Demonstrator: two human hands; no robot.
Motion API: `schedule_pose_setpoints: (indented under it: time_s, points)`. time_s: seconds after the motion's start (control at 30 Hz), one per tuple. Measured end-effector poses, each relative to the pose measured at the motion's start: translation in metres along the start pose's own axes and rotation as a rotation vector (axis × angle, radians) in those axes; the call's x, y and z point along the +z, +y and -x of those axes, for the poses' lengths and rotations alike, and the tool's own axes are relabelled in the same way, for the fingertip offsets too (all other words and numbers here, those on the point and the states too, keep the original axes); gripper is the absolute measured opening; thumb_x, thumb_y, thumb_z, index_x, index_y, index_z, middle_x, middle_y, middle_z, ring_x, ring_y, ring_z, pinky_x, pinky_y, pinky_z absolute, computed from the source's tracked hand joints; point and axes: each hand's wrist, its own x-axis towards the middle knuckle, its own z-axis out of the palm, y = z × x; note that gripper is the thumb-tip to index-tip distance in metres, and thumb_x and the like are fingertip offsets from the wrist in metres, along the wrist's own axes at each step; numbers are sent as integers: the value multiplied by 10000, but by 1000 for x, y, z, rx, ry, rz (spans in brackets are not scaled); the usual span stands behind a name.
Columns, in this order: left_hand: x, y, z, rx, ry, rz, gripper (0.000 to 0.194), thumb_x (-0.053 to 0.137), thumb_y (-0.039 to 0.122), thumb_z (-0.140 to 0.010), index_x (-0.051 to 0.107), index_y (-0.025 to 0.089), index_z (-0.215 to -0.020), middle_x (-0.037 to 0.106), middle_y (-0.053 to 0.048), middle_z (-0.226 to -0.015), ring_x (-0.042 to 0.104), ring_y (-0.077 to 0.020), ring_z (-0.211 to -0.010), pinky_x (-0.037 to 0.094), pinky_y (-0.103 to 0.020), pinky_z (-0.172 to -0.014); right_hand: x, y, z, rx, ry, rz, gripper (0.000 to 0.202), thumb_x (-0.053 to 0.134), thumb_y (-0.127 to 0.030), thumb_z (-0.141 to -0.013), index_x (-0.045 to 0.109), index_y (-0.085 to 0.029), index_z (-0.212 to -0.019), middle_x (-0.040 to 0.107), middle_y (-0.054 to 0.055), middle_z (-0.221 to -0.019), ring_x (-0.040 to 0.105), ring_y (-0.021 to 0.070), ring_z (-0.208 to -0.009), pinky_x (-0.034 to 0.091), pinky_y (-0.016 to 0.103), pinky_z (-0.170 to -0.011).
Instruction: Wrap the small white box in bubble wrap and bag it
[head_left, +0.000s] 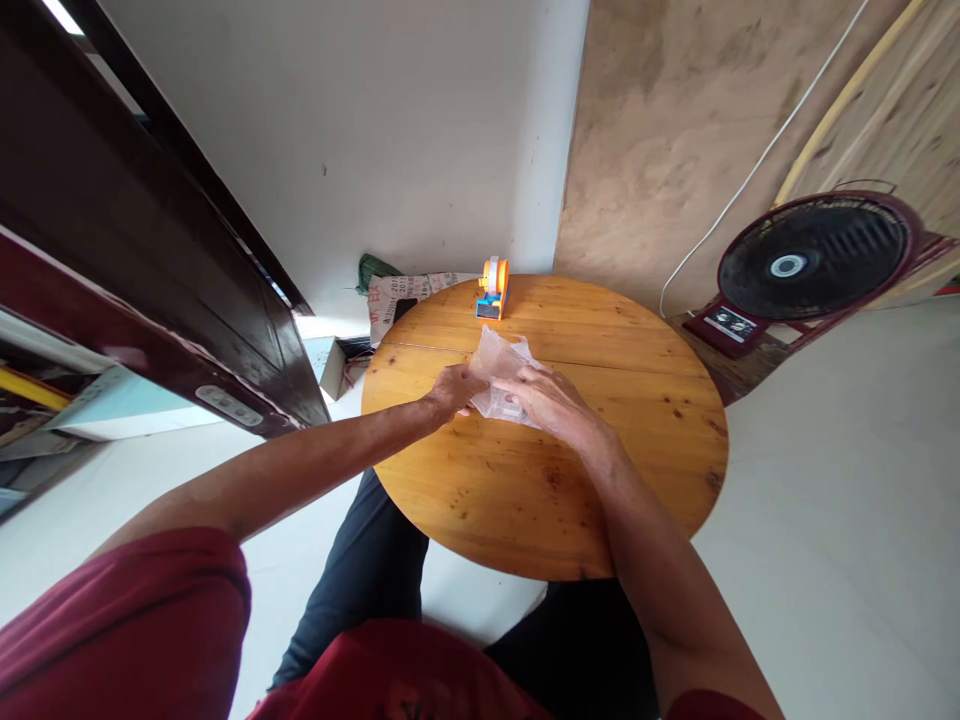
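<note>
A crumpled piece of clear plastic wrap (495, 352) is between my hands over the round wooden table (637, 400). Its surface looks bubbled, and something flat with small markings shows faintly through its lower part. My left hand (453, 388) is closed on the left edge of the wrap, with the thumb on top. From the right, my right hand (549, 400) lies over the wrap, its fingers bent together and pressing a fold of it. The fingertips of both hands are partly hidden. Beyond the wrap stands an orange and blue tape dispenser (493, 290) with a tape roll.
A dark red electric fan (795, 265) stands tilted in view to the right of the table. A printed sack (427, 290) and a green bag (375, 270) lie behind the table's left edge. A dark red door or cabinet (172, 250) rises at left.
</note>
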Motion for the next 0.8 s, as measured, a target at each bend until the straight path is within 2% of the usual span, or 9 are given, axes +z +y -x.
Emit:
schedule_pose_setpoints:
  time_s: [0.13, 0.3, 0.43, 0.63, 0.73, 0.8]
  points:
    - [2, 1, -2, 15, -21, 84, 107, 633, 146, -775, 533, 143, -738, 589, 22, -586, 566, -100, -506, 445, -208, -487, 3, 0, 2, -7, -20, 63, 309, 525, -86, -880, 715, -273, -1037, 616, 74, -952, 565, 197, -812, 367, 300, -674]
    - [8, 1, 0, 38, -61, 194, 109, 615, 139, -769, 517, 148, -723, 573, 38, -583, 545, -79, -486, 486, -212, -509, 4, 0, 0, 12, 8, 60, 229, 563, -129, -882, 714, -257, -996, 635, 74, -925, 580, 208, -877, 377, 313, -765]
    - [11, -1, 4, 99, -110, 234, 87, 614, 129, -776, 536, 137, -739, 580, 31, -596, 536, -72, -473, 476, -205, -487, 2, -1, -3, 83, 38, -27, 217, 561, -158, -896, 642, -212, -1089, 685, 87, -987, 610, 223, -930, 392, 324, -818]
    - [14, 2, 7, 225, -170, 86, 111, 675, 165, -768, 569, 131, -768, 578, 37, -588, 508, -59, -463, 453, -193, -486, 3, -1, -3, 170, 82, -73, 297, 592, -191, -881, 577, -173, -1178, 689, 124, -1110, 621, 244, -1009, 425, 330, -843]
    - [12, 8, 9, 273, -243, -28, 31, 626, 157, -773, 626, 126, -776, 555, 40, -562, 504, -67, -476, 454, -199, -505, 2, 1, -2, 210, 64, -73, 320, 590, -205, -882, 561, -157, -1197, 682, 143, -1140, 626, 258, -1023, 437, 342, -847]
    - [10, 12, 11, 289, -288, -82, 105, 563, 145, -780, 664, 123, -800, 535, 42, -535, 514, -81, -481, 460, -210, -524, 2, 2, -2, 242, 51, -80, 323, 592, -198, -875, 557, -155, -1193, 683, 147, -1141, 635, 261, -1020, 441, 344, -840]
